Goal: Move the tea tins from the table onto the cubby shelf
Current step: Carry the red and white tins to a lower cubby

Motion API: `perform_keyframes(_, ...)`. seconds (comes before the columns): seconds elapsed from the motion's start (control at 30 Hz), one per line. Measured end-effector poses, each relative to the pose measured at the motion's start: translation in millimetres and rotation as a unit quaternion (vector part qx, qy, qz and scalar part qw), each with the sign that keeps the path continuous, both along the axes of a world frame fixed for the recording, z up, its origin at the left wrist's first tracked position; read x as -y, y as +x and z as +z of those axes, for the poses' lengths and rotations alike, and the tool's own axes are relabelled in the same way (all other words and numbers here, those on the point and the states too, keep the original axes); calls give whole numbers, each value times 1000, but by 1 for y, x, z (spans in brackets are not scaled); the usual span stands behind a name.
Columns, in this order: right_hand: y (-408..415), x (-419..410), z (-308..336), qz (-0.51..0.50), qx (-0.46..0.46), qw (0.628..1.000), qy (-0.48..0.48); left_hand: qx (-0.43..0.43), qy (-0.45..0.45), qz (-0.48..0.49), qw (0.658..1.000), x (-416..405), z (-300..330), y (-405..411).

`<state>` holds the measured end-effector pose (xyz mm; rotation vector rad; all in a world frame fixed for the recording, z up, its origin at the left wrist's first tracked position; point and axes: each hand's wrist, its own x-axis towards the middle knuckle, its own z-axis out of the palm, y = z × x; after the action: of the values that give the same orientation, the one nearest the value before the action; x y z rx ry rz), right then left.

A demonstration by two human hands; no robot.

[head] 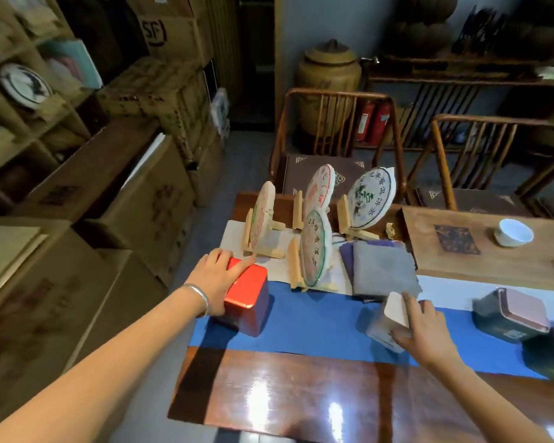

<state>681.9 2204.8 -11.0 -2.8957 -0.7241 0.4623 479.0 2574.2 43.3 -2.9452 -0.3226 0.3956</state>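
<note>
left hand [216, 284] grips the red tin [248, 298], right hand [421, 324] wraps the white tin [387, 321], I'd lift both straight up clear of those tea cakes [314, 247]

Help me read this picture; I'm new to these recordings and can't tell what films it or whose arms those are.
There is no machine here. A person wears a wide-angle camera on the head, looking forward and down, so the two arms reaching in from below are that person's own. This is the only view.

The left hand rests on a red tin, fingers curved over its top. The right hand holds a white tin, which looks tilted. Both tins are on a blue cloth laid across the table.

At the right edge stand two dark tins. Behind the cloth are round tea cakes on wooden stands, a folded grey cloth and a white cup. The cubby shelf is at far left.
</note>
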Motion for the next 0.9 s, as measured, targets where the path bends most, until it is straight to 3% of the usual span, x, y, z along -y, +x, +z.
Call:
perform_keyframes(0.4, 8, 0, 6, 113, -35, 992, 39, -31, -60, 150, 986, 37, 5, -5)
perform_keyframes(0.9, -73, -68, 9, 348, -55, 936, 22, -5, -104, 272, 957, 98, 4, -91)
